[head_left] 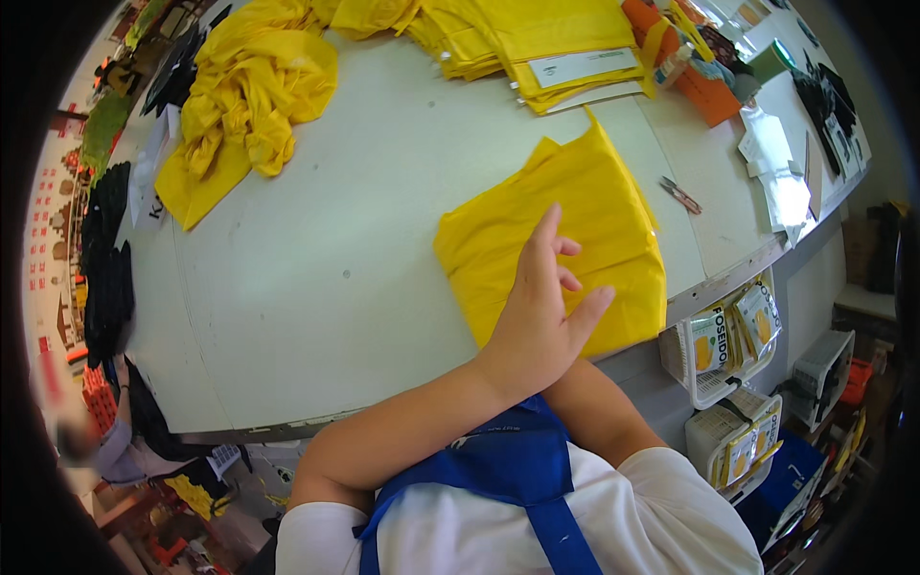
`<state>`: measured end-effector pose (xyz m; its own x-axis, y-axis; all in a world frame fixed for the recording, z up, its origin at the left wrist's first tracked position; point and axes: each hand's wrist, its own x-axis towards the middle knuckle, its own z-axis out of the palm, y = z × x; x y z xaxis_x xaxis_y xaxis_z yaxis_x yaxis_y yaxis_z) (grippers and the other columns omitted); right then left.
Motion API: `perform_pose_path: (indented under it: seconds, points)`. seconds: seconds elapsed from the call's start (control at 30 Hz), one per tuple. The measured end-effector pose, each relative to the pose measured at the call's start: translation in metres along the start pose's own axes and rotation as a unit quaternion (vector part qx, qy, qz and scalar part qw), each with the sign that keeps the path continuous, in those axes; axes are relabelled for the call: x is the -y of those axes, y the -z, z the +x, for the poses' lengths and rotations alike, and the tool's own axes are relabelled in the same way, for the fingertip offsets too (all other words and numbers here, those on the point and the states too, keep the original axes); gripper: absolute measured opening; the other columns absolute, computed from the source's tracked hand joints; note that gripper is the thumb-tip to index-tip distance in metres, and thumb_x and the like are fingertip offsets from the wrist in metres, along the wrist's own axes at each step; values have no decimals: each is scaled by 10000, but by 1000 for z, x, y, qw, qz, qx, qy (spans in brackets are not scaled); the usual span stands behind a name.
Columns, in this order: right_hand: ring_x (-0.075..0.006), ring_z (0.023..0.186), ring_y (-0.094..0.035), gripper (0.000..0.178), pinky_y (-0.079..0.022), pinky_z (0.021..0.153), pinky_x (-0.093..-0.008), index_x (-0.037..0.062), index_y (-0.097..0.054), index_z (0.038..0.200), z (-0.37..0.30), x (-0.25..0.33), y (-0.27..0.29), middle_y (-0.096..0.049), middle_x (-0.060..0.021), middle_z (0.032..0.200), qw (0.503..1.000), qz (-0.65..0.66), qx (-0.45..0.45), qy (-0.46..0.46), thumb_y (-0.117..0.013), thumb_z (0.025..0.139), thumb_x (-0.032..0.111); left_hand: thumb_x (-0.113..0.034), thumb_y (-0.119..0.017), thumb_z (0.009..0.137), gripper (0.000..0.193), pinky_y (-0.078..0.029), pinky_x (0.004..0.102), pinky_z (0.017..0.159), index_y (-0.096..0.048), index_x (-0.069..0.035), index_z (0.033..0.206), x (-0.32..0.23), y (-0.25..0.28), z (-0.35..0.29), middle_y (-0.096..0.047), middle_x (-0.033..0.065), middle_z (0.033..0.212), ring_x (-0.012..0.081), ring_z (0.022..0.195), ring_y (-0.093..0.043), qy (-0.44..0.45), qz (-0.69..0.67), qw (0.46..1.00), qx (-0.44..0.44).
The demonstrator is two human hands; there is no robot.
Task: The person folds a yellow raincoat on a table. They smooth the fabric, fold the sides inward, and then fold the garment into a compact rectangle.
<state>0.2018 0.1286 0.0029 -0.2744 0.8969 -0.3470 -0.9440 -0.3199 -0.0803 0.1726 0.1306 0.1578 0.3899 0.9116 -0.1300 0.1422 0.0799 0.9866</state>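
Spreading over an apparently part-folded yellow cloth [606, 225] at the near edge of the table [355, 230], the left hand [539, 321] grips nothing; the right hand's grip is hidden. The crumpled heap [254, 91] table-left looks unstarted, the far-side stack [537, 38] finished.

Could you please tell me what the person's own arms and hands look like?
The left forearm and right forearm are bare below short white sleeves. The left hand is bare, with no glove, ring or watch showing; the right hand is hidden. A blue apron is worn over the white top.
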Motion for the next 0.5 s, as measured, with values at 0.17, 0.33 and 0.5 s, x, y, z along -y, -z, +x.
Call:
perform_pose_path:
  seconds: [0.17,0.33,0.5]
  points:
    - [-269,1295,-369,575,-302,1065,-391,63,-299,1434,-5,11,8,-380,-120,1426,996,72,-45,14,-364,992,425,-233,-779,669,922,-209,504,1094,-280,-72,1427,92,19,-52,-228,256,1454,430,1352,-210,-106,400,909,44]
    - [-267,1268,-401,569,-336,1040,-394,67,-313,1425,-7,15,7,-406,-116,1406,992,97,-75,22,-375,990,428,-333,-794,672,956,-150,543,1105,-277,-93,1439,122,34,-75,-91,272,1510,450,1396,-102,-95,416,902,65]
    - [-265,1240,-434,563,-369,1015,-397,71,-328,1416,-1,19,2,-431,-112,1386,989,100,-100,44,-386,987,431,-426,-668,831,810,-301,457,1070,-280,-72,1446,121,71,21,-317,257,1442,409,1324,-321,-111,220,967,-72]
